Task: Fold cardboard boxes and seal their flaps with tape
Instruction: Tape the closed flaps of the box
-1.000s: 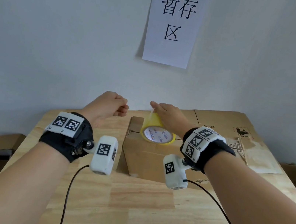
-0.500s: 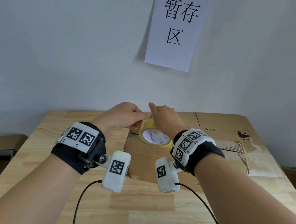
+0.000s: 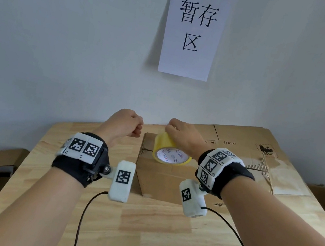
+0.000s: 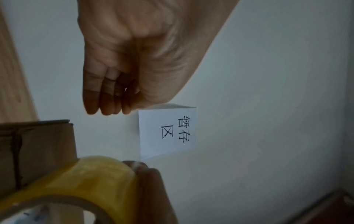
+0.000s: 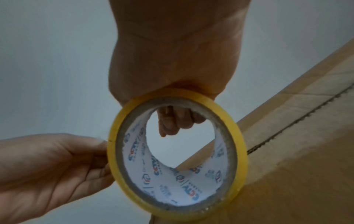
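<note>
Wooden worktop (image 3: 149, 237) against a white wall. Cardboard box (image 3: 161, 178) is set on it; yellow tape roll (image 3: 170, 153) is held tilted on the box top, gripped by the right hand (image 3: 183, 135), fingers curled through its core. Left hand (image 3: 125, 124) is clenched just left of the roll; whether tape is pinched cannot be told. Flattened cardboard (image 3: 258, 155) is laid beyond, paper sign (image 3: 195, 30) above.
</note>
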Action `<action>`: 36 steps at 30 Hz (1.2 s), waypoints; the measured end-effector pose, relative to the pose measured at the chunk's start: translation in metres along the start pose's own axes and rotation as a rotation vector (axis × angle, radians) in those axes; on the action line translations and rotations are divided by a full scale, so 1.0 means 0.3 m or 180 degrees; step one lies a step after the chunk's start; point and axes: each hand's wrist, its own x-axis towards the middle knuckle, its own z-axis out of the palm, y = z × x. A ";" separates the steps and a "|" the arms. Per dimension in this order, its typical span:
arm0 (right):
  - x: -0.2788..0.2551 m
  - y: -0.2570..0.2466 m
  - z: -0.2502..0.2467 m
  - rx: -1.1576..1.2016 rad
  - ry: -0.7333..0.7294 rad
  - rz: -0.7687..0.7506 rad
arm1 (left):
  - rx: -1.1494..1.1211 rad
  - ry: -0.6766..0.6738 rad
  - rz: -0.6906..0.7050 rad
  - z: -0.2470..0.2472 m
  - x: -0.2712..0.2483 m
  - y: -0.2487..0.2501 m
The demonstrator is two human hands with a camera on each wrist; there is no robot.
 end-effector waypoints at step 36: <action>0.013 -0.021 -0.033 0.0860 -0.0297 0.0010 | 0.0549 -0.0564 0.0182 0.023 -0.028 0.014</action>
